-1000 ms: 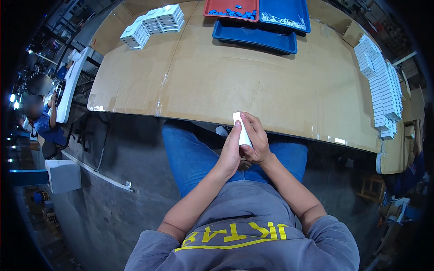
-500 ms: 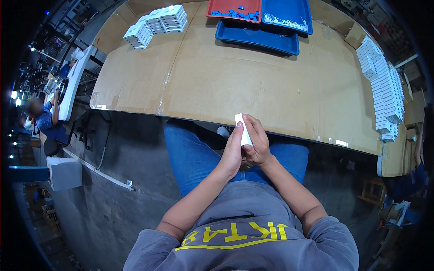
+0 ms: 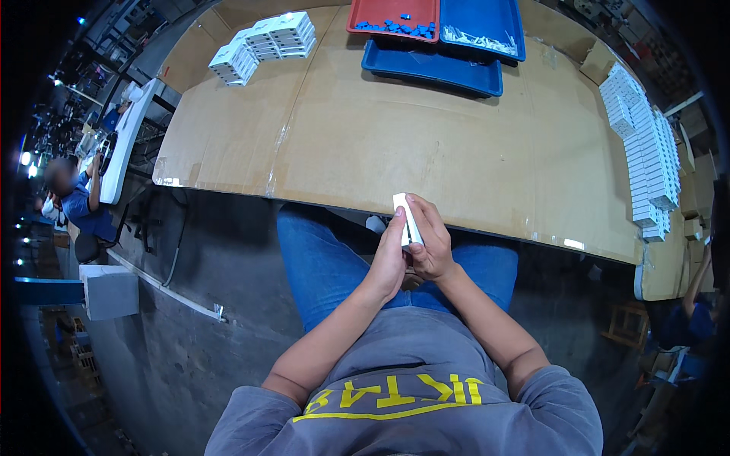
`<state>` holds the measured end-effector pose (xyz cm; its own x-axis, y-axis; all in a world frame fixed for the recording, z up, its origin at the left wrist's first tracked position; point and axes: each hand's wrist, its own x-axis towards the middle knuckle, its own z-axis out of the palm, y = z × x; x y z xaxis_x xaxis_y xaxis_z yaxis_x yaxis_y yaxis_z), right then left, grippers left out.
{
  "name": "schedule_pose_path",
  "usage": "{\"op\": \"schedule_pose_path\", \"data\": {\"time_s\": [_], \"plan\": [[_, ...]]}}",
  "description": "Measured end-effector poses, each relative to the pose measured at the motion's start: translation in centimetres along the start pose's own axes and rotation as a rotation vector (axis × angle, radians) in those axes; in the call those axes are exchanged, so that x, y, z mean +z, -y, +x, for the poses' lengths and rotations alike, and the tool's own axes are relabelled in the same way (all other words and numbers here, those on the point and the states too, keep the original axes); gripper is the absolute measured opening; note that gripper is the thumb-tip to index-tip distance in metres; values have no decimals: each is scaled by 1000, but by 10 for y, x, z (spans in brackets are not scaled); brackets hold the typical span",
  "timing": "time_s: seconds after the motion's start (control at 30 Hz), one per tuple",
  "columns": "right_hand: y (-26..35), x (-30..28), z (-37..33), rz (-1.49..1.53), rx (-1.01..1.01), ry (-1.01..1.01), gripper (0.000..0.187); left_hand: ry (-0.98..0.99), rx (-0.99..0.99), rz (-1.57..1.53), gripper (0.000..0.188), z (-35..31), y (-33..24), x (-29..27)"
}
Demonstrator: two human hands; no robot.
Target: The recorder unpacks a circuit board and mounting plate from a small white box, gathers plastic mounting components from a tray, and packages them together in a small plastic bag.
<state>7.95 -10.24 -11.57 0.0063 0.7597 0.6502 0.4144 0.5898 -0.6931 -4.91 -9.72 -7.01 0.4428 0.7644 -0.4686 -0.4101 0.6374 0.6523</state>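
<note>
Just off the near edge of the table, above my lap, both hands are closed around a small white rectangular case. My left hand presses its left side, with the thumb along the top. From the right, my right hand wraps the same case, fingers curled round its far end. A thin dark gap runs lengthwise along the case. Its underside is hidden by my palms and fingers.
On the cardboard-covered table stand a red tray of small blue parts, a blue tray of white slender parts and another blue tray. White stacks stand far left, more at right. A person sits left.
A dark lengthwise gap now shows in the white case, which looked like one solid face before. My hands have barely moved. At the far right edge, another person's arm is now raised.
</note>
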Motion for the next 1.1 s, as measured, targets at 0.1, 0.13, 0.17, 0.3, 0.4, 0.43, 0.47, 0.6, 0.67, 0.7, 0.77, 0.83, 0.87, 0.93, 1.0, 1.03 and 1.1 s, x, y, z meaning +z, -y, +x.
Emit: {"op": "schedule_pose_path", "data": {"time_s": [0.1,0.13,0.17,0.3,0.4,0.43,0.47,0.6,0.67,0.7,0.77,0.83,0.87,0.93,1.0,1.03,1.1], "plan": [[0,-2,6,55,66,81,86,-26,6,-78,52,2,-6,3],[2,-2,10,57,58,84,86,-26,15,-80,52,4,-6,0],[6,-2,13,130,125,54,87,-23,34,-53,52,8,-5,-4],[7,-9,12,183,291,54,73,-19,194,83,59,10,-13,-8],[21,-12,12,170,402,142,56,-8,297,157,66,14,-9,-18],[25,-11,11,209,462,149,52,-10,379,235,65,16,-6,-20],[29,-9,11,248,522,156,49,-11,461,314,64,18,-4,-22],[39,-8,14,237,504,162,49,-70,581,476,69,19,2,-18],[37,-9,14,192,467,180,49,-74,605,492,73,17,-1,-15],[36,-9,13,162,426,179,49,-64,598,502,71,17,-1,-18],[35,-7,12,134,382,177,49,-52,593,514,69,19,0,-20],[35,-6,10,89,308,163,48,-62,701,536,66,19,3,-18],[35,-5,9,90,308,163,48,-62,701,536,66,18,2,-18],[34,-5,8,39,219,152,48,-18,686,487,65,13,2,-14],[37,-6,9,23,202,154,48,-16,712,502,64,14,4,-16],[38,-6,9,7,184,154,48,-13,739,518,64,14,5,-16],[38,-5,9,-2,172,152,49,-5,732,506,65,13,5,-17]]}}
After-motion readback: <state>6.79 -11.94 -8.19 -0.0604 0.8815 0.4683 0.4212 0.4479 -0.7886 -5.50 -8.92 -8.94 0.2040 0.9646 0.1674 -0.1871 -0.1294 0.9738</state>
